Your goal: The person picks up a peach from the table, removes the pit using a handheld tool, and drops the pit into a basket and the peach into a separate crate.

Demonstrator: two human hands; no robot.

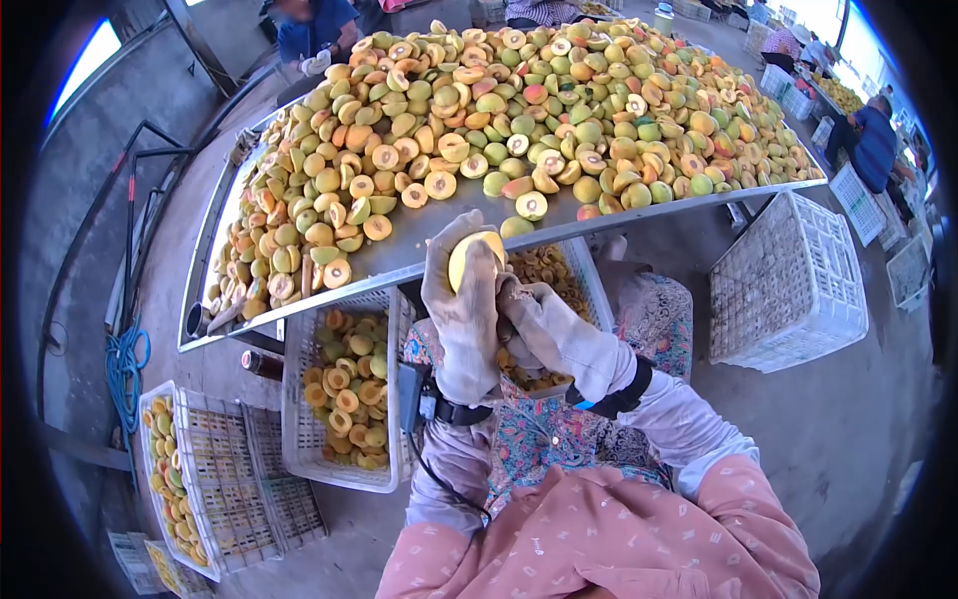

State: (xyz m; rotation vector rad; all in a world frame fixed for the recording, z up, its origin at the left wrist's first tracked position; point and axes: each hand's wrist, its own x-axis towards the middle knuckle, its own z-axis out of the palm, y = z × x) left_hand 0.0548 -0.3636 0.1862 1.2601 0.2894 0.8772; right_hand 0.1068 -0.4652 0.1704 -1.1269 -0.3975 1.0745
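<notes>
My left hand, in a soiled pale work glove, is closed round a yellow peach just off the near edge of the metal table. My right hand, gloved too, is closed with its fingers curled right against the left hand, below the peach. What the right fingers grip, if anything, is hidden. Both hands are above a crate that holds small brown-orange pieces. A big heap of peaches, many cut in half with the stones showing, covers most of the tabletop.
A white crate of peach halves stands left of my lap. Further left is another filled crate. An upturned white crate is on the floor at right. Across the table sits a person in blue. A blue hose hangs at left.
</notes>
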